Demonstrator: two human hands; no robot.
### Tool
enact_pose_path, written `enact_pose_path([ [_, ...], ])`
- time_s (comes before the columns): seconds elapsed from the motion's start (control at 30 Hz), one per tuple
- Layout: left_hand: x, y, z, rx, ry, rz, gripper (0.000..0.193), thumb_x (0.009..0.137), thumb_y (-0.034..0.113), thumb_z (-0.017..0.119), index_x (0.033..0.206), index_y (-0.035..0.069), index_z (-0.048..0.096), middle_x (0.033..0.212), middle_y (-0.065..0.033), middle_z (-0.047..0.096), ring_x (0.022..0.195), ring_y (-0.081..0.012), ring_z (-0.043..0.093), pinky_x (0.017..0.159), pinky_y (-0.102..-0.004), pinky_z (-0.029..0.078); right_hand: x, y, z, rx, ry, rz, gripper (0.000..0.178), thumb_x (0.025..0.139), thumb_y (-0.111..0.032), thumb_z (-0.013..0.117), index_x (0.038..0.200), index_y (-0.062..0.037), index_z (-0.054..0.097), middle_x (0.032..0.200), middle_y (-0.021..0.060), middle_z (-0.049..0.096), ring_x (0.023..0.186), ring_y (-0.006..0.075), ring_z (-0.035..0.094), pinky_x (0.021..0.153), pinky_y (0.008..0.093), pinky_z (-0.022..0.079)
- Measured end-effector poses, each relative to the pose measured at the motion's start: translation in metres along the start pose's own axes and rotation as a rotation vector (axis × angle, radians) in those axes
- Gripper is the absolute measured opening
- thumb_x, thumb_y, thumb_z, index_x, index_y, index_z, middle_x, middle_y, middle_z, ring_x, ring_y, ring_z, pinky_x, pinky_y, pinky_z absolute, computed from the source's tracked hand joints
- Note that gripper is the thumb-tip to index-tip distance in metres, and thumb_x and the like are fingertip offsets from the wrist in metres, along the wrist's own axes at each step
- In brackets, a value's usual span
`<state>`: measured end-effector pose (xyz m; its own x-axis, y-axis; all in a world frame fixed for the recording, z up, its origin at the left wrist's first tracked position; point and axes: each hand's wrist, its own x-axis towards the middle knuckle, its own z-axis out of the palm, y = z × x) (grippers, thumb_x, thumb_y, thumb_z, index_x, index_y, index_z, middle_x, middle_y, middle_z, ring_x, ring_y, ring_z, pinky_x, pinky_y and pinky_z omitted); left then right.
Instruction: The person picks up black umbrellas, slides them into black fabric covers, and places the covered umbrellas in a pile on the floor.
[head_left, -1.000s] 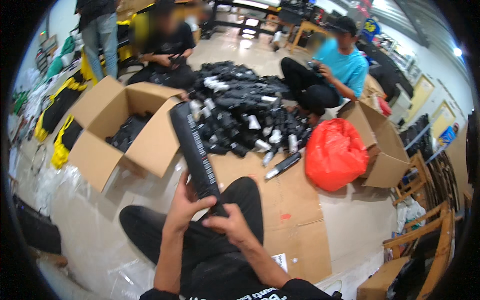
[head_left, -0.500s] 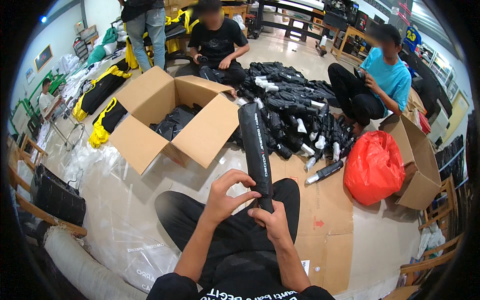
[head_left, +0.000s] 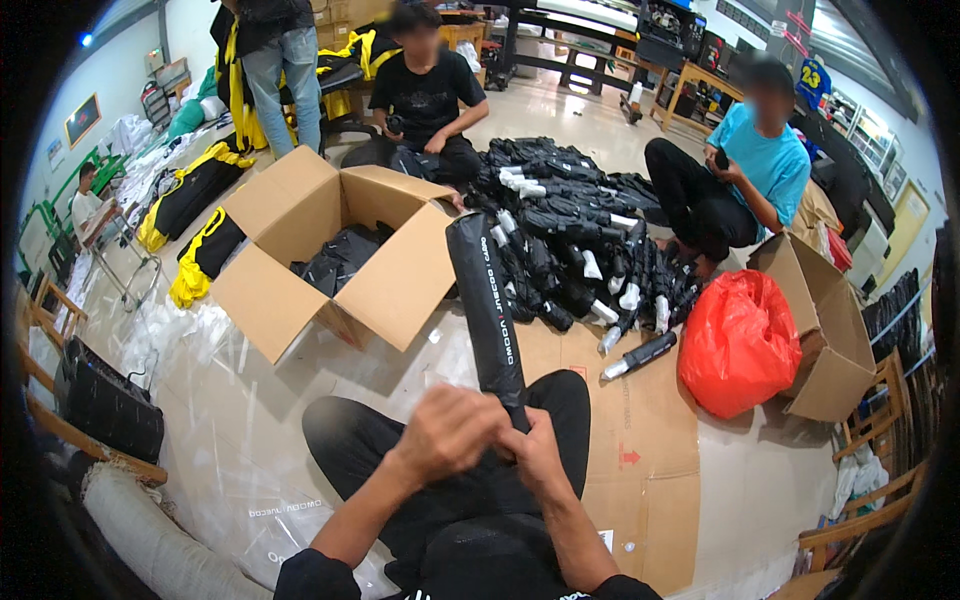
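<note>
A slim, rolled black umbrella (head_left: 484,300) with printing along its side stands nearly upright in front of me, leaning a little to the left at its top. My right hand (head_left: 535,450) is closed round its lower end, thumb up against the fabric. Close beside that end, my left hand (head_left: 455,430) is curled and blurred by motion; anything in its fingers is hidden. The umbrella's bottom is covered by my hands.
Beyond lies a heap of similar black umbrellas (head_left: 570,215), some with white ends. An open cardboard box (head_left: 395,290) holds black items at left. A red plastic bag (head_left: 738,345) and another box (head_left: 825,330) stand at right. Two people sit opposite, holding dark objects.
My left hand has gone from a thumb-and-finger pinch on the umbrella to a curled, blurred shape lower and nearer my right hand. The umbrella has shifted slightly left in view.
</note>
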<state>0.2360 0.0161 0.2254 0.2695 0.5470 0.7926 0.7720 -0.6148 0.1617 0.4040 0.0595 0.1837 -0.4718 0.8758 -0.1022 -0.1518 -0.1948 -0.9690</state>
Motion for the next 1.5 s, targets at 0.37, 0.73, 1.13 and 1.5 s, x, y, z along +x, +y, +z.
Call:
enact_pose_path([
  [0.37, 0.080, -0.072, -0.002, -1.601, 0.476, -1.097, 0.039, 0.086, 0.016, 0.071, 0.120, 0.005, 0.055, 0.086, -0.0070, 0.066, 0.069, -0.0171, 0.065, 0.069, -0.0316, 0.056, -0.004, -0.021, 0.045, -0.423, 0.099, -0.131, 0.019, 0.074, -0.013, 0.075, 0.073, 0.0008, 0.062, 0.060, -0.0013, 0.054, 0.055, 0.0077, 0.047, 0.050, 0.0288, 0.036],
  [0.73, 0.093, -0.054, -0.001, -1.386, 0.402, -1.169, 0.039, 0.080, 0.010, 0.074, 0.114, 0.003, 0.056, 0.085, -0.0076, 0.063, 0.071, -0.0153, 0.065, 0.066, -0.0310, 0.057, 0.025, -0.047, 0.045, 0.266, -0.244, 0.172, 0.017, 0.078, -0.007, 0.075, 0.077, -0.0042, 0.059, 0.058, -0.0025, 0.048, 0.045, 0.0068, 0.040, 0.045, 0.0250, 0.028],
  [1.13, 0.094, -0.058, -0.003, -1.409, 0.397, -1.081, 0.043, 0.082, 0.011, 0.070, 0.120, 0.004, 0.050, 0.082, -0.0067, 0.059, 0.067, -0.0155, 0.063, 0.063, -0.0280, 0.056, 0.015, -0.043, 0.042, 0.358, -0.350, 0.230, 0.015, 0.081, -0.010, 0.073, 0.078, -0.0050, 0.059, 0.059, -0.0030, 0.048, 0.046, 0.0069, 0.039, 0.045, 0.0257, 0.026],
  [1.5, 0.081, -0.052, -0.015, -1.415, 0.469, -1.129, 0.042, 0.081, 0.010, 0.073, 0.117, 0.002, 0.052, 0.084, -0.0091, 0.063, 0.068, -0.0178, 0.065, 0.064, -0.0299, 0.055, 0.027, -0.052, 0.057, 0.551, -0.469, 0.299, 0.014, 0.081, -0.010, 0.070, 0.081, -0.0046, 0.057, 0.054, -0.0034, 0.043, 0.042, 0.0086, 0.035, 0.046, 0.0270, 0.027],
])
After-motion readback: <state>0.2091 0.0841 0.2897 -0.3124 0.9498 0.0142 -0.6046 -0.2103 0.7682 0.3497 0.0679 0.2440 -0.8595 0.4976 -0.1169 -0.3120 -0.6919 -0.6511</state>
